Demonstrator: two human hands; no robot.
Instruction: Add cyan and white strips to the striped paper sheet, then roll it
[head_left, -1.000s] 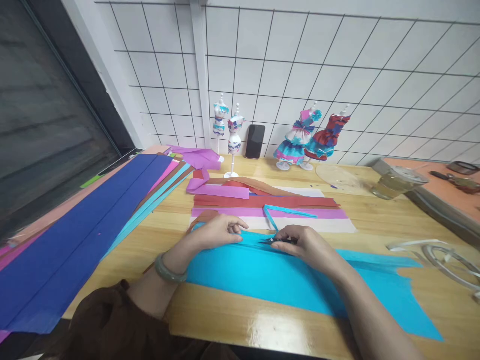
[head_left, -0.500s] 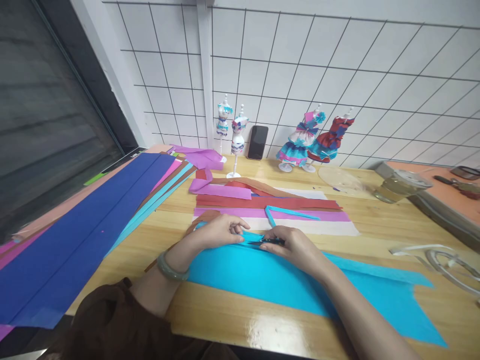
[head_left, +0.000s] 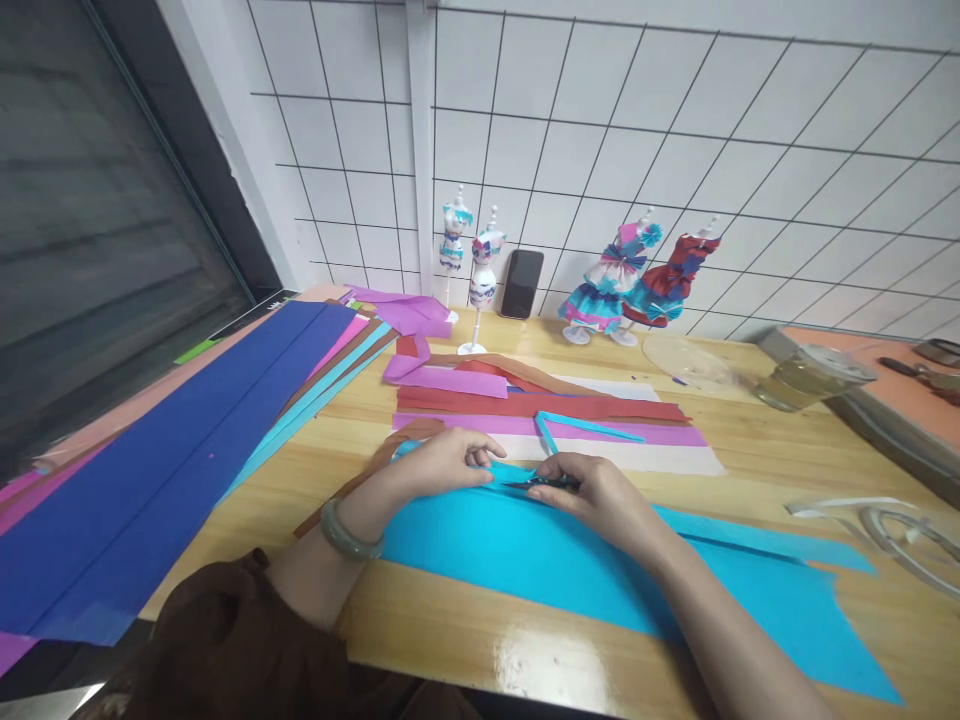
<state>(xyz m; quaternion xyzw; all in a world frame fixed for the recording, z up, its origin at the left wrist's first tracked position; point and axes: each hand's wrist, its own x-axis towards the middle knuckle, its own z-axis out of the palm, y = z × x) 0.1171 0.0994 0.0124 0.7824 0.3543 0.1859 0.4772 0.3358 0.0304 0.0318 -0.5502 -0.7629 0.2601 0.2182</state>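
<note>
Across the wooden table lies a turquoise crepe paper sheet (head_left: 517,550), with a long narrow strip (head_left: 817,548) partly cut along its far edge. My right hand (head_left: 611,500) is closed around small dark scissors (head_left: 553,481), their blades at the paper between my hands. My left hand (head_left: 450,462) pinches the paper's far edge just left of the blade tips, thumb and fingers bent. Behind my right hand, a folded thin turquoise strip (head_left: 585,428) rests on the other coloured strips.
Red (head_left: 570,402), purple and white paper strips lie beyond my hands. Blue paper (head_left: 225,440) is stacked at left. Small dress forms (head_left: 484,275), a phone (head_left: 522,284) and two dressed forms (head_left: 611,285) stand by the wall. At right are a glass cup (head_left: 806,378) and white ribbon (head_left: 892,530).
The view has shifted slightly. A dark gap now shows between the cut strip and the sheet at right. Both hands keep nearly the same place and grip.
</note>
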